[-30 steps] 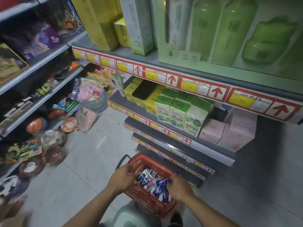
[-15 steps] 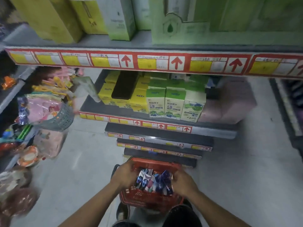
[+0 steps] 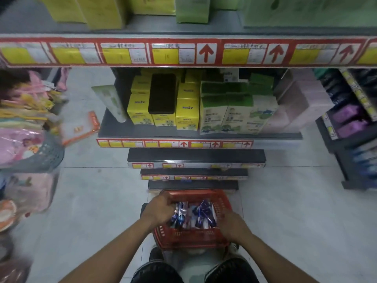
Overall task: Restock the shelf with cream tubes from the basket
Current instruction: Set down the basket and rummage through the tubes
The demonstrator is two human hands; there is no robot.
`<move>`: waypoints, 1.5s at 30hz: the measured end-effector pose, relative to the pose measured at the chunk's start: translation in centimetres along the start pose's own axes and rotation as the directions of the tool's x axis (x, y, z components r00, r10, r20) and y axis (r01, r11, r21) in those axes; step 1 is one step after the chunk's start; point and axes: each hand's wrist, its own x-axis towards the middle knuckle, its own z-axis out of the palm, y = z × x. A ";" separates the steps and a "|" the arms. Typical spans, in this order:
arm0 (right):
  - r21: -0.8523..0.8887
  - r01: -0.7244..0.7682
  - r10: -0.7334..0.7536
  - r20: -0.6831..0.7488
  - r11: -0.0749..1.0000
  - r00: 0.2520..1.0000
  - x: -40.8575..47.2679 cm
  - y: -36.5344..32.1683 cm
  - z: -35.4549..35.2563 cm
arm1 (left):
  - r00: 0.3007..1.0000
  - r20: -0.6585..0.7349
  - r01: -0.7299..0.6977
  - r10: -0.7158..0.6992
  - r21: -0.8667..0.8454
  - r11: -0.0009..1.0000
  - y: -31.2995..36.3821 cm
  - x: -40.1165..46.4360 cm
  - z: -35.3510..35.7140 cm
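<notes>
A red plastic basket (image 3: 189, 238) sits on the floor at the foot of the shelf unit, between my knees. It holds several blue and silver cream tubes (image 3: 203, 213). My left hand (image 3: 158, 210) reaches in over the left rim, its fingers curled around the ends of some tubes. My right hand (image 3: 232, 224) is on the right side of the basket, fingertips down among the tubes; its grip is hidden. Just beyond the basket, narrow dark lower shelves (image 3: 195, 155) step upward.
A shelf (image 3: 140, 129) above holds yellow boxes (image 3: 186, 111), green-topped boxes (image 3: 236, 113) and pink boxes (image 3: 299, 107); a black flat object (image 3: 162, 92) lies on the yellow ones. The top shelf edge (image 3: 183, 51) overhangs. A grey basket (image 3: 49, 156) and toys crowd the left; a dark rack (image 3: 350, 144) stands right.
My view has swung to face the shelf squarely and dipped lower. Both hands stay in the basket; the left has closed further over the tubes.
</notes>
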 end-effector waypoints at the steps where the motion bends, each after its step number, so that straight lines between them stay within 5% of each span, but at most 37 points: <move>1: 0.019 0.004 -0.004 0.006 1.000 1.000 0.0 0.1 -0.1 | 1.000 0.005 0.006 -0.006 -0.005 1.000 0.2 0.2 0.2; 10: -0.045 0.076 -0.072 0.079 0.996 0.994 3.6 3.1 0.0 | 0.998 -0.040 0.052 -0.052 0.002 0.999 1.0 4.1 5.3; 16: -0.085 0.054 -0.044 0.108 0.995 0.993 12.8 5.8 6.2 | 0.993 0.065 0.103 -0.099 -0.048 0.994 -5.7 11.9 12.6; 23: -0.358 0.173 -0.095 0.224 0.917 0.970 26.4 9.5 16.3 | 0.987 0.062 0.153 -0.151 -0.030 0.988 -16.1 23.7 22.1; 31: -0.352 0.118 -0.098 0.073 0.929 0.992 37.1 12.6 23.6 | 0.995 0.015 0.104 -0.103 -0.031 0.994 -23.1 32.1 28.6; 45: -0.253 0.145 -0.184 -0.135 0.957 0.974 32.1 13.7 24.9 | 0.977 -0.212 0.000 -0.005 -0.024 1.000 -26.0 27.9 30.6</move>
